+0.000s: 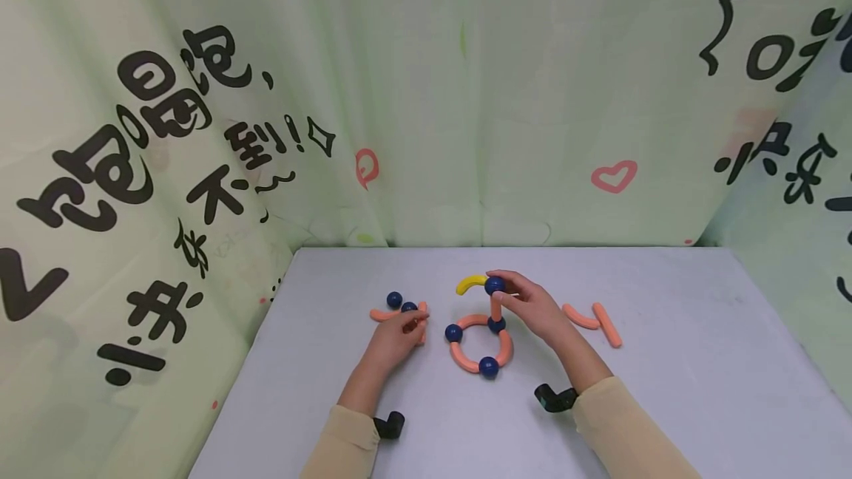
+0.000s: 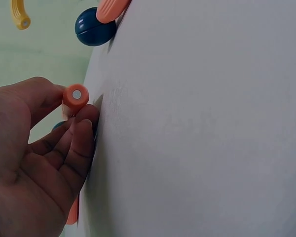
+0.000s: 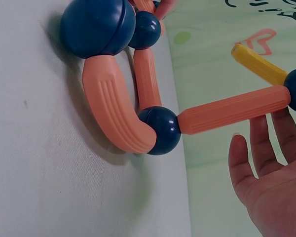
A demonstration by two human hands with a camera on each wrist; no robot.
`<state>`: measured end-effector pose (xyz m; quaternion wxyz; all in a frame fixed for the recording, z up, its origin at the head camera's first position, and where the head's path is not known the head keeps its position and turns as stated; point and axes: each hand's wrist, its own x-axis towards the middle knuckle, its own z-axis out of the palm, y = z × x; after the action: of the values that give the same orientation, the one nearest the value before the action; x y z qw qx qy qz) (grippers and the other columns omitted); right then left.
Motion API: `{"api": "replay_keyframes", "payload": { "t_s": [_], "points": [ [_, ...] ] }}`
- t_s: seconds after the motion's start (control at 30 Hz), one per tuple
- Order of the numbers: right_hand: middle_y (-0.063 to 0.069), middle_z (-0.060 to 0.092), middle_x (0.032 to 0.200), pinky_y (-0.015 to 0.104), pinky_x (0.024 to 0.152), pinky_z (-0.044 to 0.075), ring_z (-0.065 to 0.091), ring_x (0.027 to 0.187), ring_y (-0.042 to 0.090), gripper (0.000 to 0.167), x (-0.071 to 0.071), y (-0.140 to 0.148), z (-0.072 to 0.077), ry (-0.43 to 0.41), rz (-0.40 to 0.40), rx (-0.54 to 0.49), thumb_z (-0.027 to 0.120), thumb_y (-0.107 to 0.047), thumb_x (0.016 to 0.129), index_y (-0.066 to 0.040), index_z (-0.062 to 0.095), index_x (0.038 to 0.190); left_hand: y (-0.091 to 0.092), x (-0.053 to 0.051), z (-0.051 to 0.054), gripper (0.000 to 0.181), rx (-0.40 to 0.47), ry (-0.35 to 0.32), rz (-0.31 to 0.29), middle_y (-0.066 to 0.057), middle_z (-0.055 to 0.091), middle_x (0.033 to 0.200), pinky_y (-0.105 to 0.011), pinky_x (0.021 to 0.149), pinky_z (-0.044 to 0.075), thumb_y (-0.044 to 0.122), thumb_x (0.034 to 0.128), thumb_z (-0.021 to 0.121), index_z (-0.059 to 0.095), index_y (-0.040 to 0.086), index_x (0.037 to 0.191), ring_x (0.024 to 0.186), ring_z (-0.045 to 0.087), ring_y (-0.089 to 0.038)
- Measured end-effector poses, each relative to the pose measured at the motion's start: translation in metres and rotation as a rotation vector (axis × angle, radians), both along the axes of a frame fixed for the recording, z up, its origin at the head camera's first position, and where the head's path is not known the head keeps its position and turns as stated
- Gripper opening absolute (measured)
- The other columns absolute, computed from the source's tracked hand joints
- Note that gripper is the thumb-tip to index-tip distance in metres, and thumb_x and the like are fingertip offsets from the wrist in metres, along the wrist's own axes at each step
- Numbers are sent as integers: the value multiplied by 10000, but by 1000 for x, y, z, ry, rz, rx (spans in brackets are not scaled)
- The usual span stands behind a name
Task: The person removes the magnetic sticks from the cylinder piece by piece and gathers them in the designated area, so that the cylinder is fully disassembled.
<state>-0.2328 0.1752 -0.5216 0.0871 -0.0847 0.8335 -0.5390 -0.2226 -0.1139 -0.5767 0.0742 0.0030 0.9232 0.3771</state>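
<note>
In the head view, a ring of curved orange magnetic rods point(image 1: 505, 350) and blue balls point(image 1: 489, 367) lies on the table. From its far-right ball rises a straight orange rod point(image 3: 234, 110), topped by a blue ball point(image 1: 495, 285) with a curved yellow rod point(image 1: 470, 284) reaching left. My right hand point(image 1: 532, 307) holds this top ball, fingers against the ball and the rod's upper end. Left of the ring, my left hand point(image 1: 394, 342) pinches an orange rod point(image 2: 76, 97) between thumb and fingers, its magnetic end facing the left wrist camera.
Beyond my left hand lie a loose blue ball point(image 1: 394, 299), another blue ball point(image 1: 409, 307) and a curved orange rod point(image 1: 382, 314). Right of my right hand are a curved orange rod point(image 1: 580, 317) and a straight one point(image 1: 607, 325). A printed curtain point(image 1: 532, 94) hangs behind the table.
</note>
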Motion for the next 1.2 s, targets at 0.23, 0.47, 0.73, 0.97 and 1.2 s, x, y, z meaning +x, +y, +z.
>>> {"api": "replay_keyframes", "payload": {
  "t_s": [0.23, 0.47, 0.73, 0.97, 1.2],
  "points": [
    [48, 601, 1307, 528, 1036, 470, 530, 1234, 289, 488, 0, 0, 0, -3, 2, -7, 606, -528, 938, -371, 510, 1391, -3, -4, -1, 272, -17, 15, -24, 30, 645, 1080, -334, 819, 523, 330, 961, 641, 688, 314, 1229, 920, 546, -159],
    [48, 604, 1295, 517, 1029, 474, 532, 1218, 286, 481, 0, -1, 1, -9, -1, -10, 609, -519, 940, -370, 514, 1388, -1, -6, 0, 263, -45, 29, -37, 24, 608, 1001, -307, 754, 477, 297, 962, 640, 691, 277, 1219, 883, 524, -166],
    [49, 605, 1296, 523, 1036, 468, 530, 1220, 285, 485, -1, -1, 0, -10, -3, -9, 610, -518, 940, -366, 512, 1390, -3, -6, 0, 242, -58, 38, -63, 18, 564, 939, -280, 675, 441, 276, 959, 640, 701, 252, 1192, 824, 504, -155],
    [51, 606, 1297, 524, 1035, 468, 531, 1216, 287, 485, 0, -1, -1, -7, -2, -16, 609, -514, 942, -364, 510, 1392, -3, -7, -3, 274, -58, 31, -61, 14, 558, 950, -273, 674, 450, 294, 949, 655, 692, 259, 1218, 818, 506, -154],
    [57, 608, 1295, 525, 1034, 468, 531, 1218, 291, 485, -1, -1, -1, 0, -4, -12, 609, -513, 943, -361, 510, 1392, -5, -7, -7, 315, -48, 48, -59, 18, 552, 933, -265, 666, 450, 297, 938, 668, 682, 253, 1249, 809, 507, -144]
  ]
}}
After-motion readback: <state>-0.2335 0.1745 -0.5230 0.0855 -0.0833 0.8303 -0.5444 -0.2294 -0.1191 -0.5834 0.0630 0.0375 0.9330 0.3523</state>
